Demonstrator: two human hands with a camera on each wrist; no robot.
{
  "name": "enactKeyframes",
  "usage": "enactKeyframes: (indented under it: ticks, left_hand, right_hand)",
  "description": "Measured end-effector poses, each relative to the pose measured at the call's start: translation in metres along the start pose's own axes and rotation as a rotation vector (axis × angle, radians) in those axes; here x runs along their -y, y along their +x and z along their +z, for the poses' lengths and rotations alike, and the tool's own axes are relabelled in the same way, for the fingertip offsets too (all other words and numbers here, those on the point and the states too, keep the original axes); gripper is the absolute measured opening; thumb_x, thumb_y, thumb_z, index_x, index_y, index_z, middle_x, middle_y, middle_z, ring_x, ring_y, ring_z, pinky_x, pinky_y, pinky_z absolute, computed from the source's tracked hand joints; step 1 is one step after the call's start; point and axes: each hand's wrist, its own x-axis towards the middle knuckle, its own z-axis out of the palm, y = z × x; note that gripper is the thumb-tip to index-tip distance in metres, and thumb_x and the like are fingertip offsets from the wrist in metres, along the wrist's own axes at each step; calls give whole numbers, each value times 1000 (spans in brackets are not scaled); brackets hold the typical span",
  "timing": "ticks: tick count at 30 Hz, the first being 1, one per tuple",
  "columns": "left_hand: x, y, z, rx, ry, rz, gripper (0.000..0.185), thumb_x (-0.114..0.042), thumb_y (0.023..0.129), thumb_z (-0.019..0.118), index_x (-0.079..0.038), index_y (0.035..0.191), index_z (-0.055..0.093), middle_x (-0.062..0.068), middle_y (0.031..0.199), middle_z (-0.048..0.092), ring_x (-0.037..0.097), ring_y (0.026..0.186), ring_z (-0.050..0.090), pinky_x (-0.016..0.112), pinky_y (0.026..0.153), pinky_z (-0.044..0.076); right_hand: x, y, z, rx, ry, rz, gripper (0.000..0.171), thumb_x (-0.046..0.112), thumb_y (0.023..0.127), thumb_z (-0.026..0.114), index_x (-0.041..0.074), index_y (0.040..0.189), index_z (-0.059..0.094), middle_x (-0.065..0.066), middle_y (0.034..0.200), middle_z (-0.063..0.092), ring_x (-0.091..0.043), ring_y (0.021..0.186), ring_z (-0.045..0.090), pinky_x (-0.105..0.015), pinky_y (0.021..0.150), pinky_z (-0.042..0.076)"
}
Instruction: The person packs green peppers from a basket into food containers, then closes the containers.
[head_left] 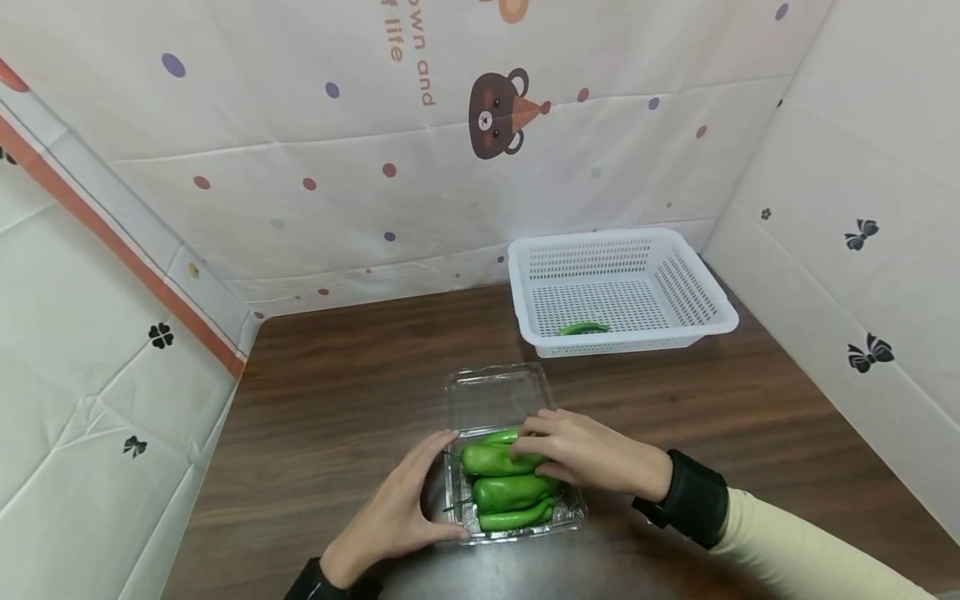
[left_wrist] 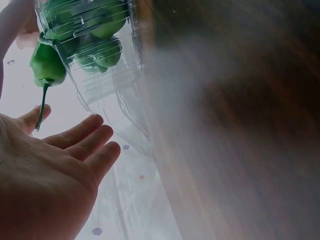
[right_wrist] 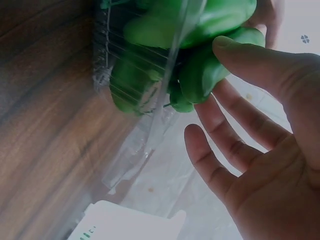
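A clear plastic clamshell box (head_left: 573, 510) lies on the table with its lid (head_left: 498, 402) folded back, away from me. Several green peppers lie in it side by side, including a plump one (head_left: 506, 493) near the middle and a slim one (head_left: 513, 520) at the front. My left hand (head_left: 390, 518) spans the box's left side, thumb at the near corner and forefinger at the far one. In the left wrist view its other fingers extend loosely beside a pepper stem (left_wrist: 42, 105). My right hand (head_left: 577, 450) pinches a green pepper (right_wrist: 199, 75) between thumb and fingers.
A white perforated basket (head_left: 630, 342) stands at the back right, with green pepper (head_left: 583, 328) lying in its near left part. Patterned white sheets (head_left: 337, 208) rise behind the wooden table (head_left: 315, 400) and along both sides.
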Motion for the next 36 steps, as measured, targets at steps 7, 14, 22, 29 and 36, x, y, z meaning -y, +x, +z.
enactKeyframes:
  ticks: [7,14,22,29,36]
  left_hand:
    - [1,-1,2,20,-32,-44,138,-54,58,97,-22,166,17,4,165,33,30,145,42,54,111,44]
    - [1,-1,1,18,-40,-41,135,-59,60,94,-21,166,17,5,164,35,31,144,43,54,111,44]
    - [2,-1,1,14,-42,-32,132,-63,63,90,-21,165,19,9,163,37,30,144,43,53,112,44]
    - [2,-2,1,13,-35,-27,129,-65,66,88,-21,165,19,7,163,37,29,144,43,53,111,45]
    - [0,0,-3,-15,-27,-9,134,-54,58,97,-16,164,23,12,165,32,34,145,41,56,110,44]
  right_hand:
    - [0,-1,1,14,8,1,35,17,85,85,22,115,69,6,113,64,-10,98,58,-27,80,53]
    - [-1,1,1,23,2,1,35,16,84,86,22,115,69,6,112,64,-10,96,57,-27,80,54]
    - [0,0,1,23,0,1,36,17,84,86,22,115,69,6,113,64,-10,98,58,-27,80,54]
    - [0,-1,-1,32,-9,5,35,17,84,86,22,114,70,6,112,63,-10,97,57,-27,79,53]
    - [1,-1,-5,27,-6,-3,33,16,84,86,22,113,71,6,110,63,-10,94,56,-26,77,52]
